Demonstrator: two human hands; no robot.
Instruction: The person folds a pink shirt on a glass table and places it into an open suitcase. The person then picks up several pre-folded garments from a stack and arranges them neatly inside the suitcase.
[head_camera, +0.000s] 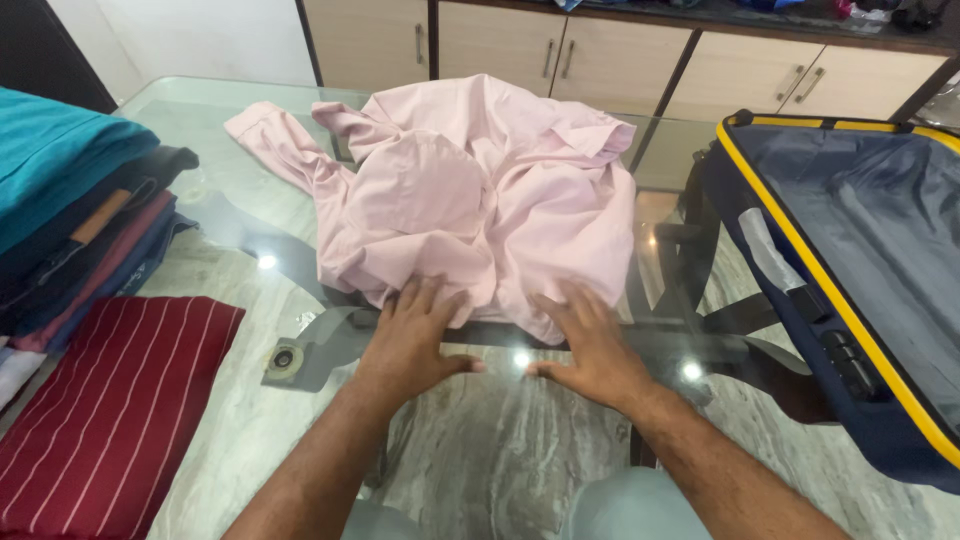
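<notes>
My left hand (415, 335) and right hand (590, 345) lie flat and spread, gripping nothing, fingertips on the near hem of the pink shirt (470, 195). The shirt lies crumpled directly ahead, equally near both hands.

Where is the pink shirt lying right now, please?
In the head view, the pink shirt lies crumpled mid-table on the glass table, both hands' fingers on its near edge.

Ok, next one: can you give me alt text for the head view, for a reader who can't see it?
Both hands, left hand and right hand, press flat on the near edge of a crumpled pink shirt on a glass table. Folded clothes and a red striped garment lie left; an open navy suitcase sits right.
</notes>
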